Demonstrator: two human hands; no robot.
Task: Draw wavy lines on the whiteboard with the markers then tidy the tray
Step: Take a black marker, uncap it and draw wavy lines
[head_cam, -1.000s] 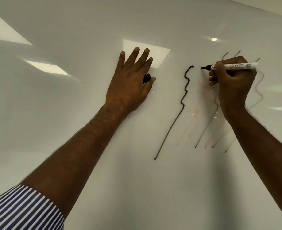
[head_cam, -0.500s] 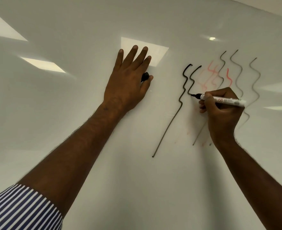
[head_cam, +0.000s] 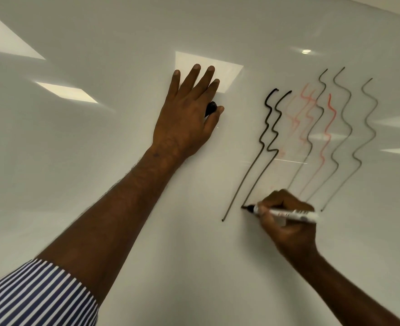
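Fingers of my right hand [head_cam: 288,222] curl round the slim white-barrelled black marker [head_cam: 286,214], pinched near its nib, tip touching the glossy whiteboard [head_cam: 100,161] at a black wavy line's [head_cam: 273,137] foot. Light, stiff, likely slick plastic. My left hand [head_cam: 187,118] lies flat, fingers straight, a small black cap [head_cam: 211,108] tucked beneath.

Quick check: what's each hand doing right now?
Left hand: fingers straight, flat on the whiteboard, black cap tucked by the thumb.
Right hand: grips the marker, tip on the board.
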